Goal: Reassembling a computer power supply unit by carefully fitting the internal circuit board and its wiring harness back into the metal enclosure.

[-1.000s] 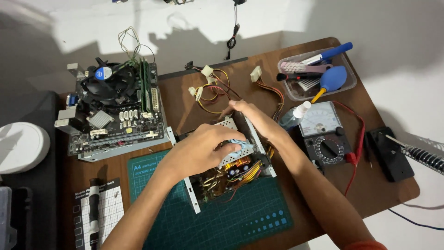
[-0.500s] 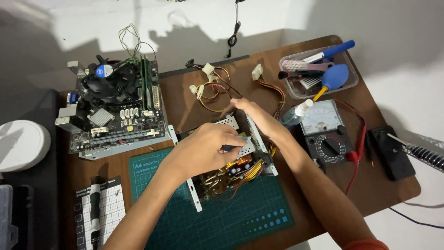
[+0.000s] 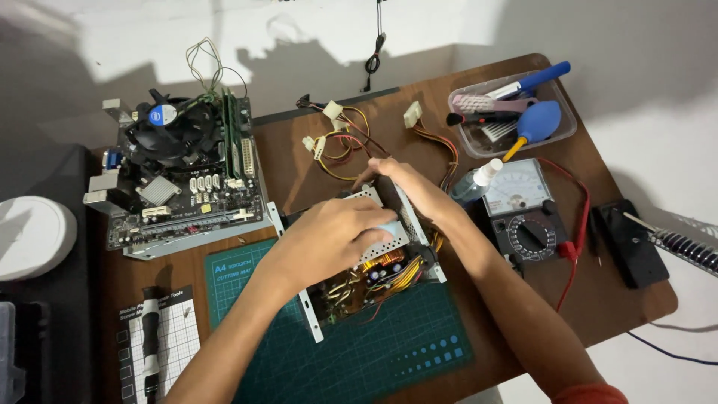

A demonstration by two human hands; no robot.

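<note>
Power supply (image 3: 366,280) sits on the green mat (image 3: 374,359), motherboard (image 3: 179,179) close left, meter (image 3: 523,213) close right; bare mat toward me. My left hand (image 3: 329,236) lies palm-down, fingers clamped on its casing. My right hand (image 3: 407,187) grips the far edge.

A round blue label (image 3: 162,114) tops the cooler fan; a white gridded tool card (image 3: 173,340) lies bottom left.

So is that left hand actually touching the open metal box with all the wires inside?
Touching. The head view shows the left hand lying flat on the open power supply box, its fingers pressed on the metal top with no gap visible.
</note>
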